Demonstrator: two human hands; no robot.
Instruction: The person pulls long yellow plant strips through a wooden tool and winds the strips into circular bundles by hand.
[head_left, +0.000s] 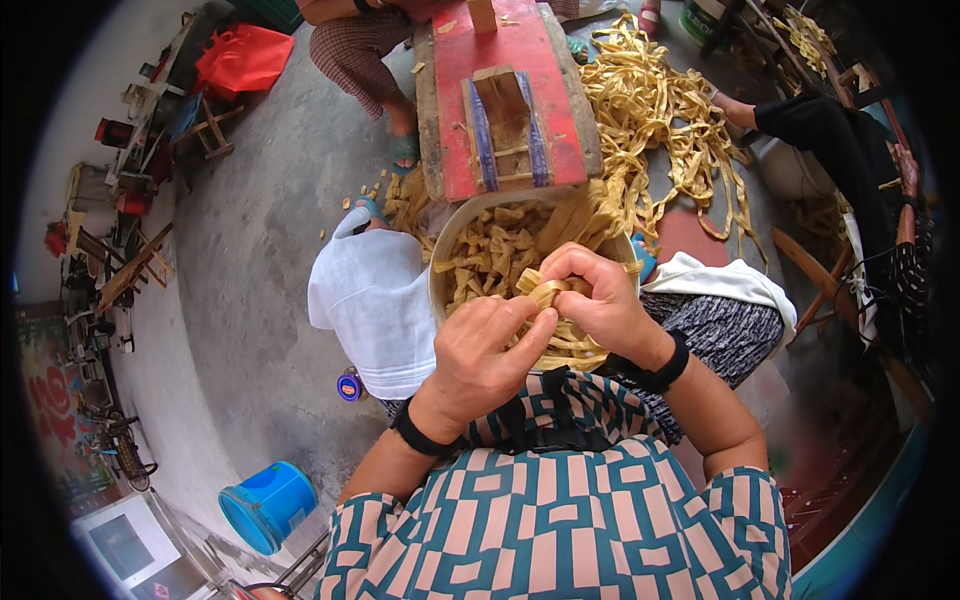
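Note:
A flat golden-yellow strip (553, 291) is bent into a loop between my two hands, above a round pale tub (435, 274) set between my knees. My left hand (484, 352) pinches the loop's near left side with thumb and fingertips. On the other side, my right hand (604, 296) grips the strip, its curled fingers hiding part of it. Knotted or folded pieces (491, 244) of the same yellow material fill much of the tub. Longer flat strips (574, 217) hang over its far right rim, and more strips (566, 345) lie under my hands.
Beyond the tub stands a red-topped wooden bench (457, 97) with a wooden block fixture (504, 97). A large heap of yellow strips (637, 97) spreads on the floor to its right. Other people sit at far left and right. A blue bucket (270, 504) lies lower left.

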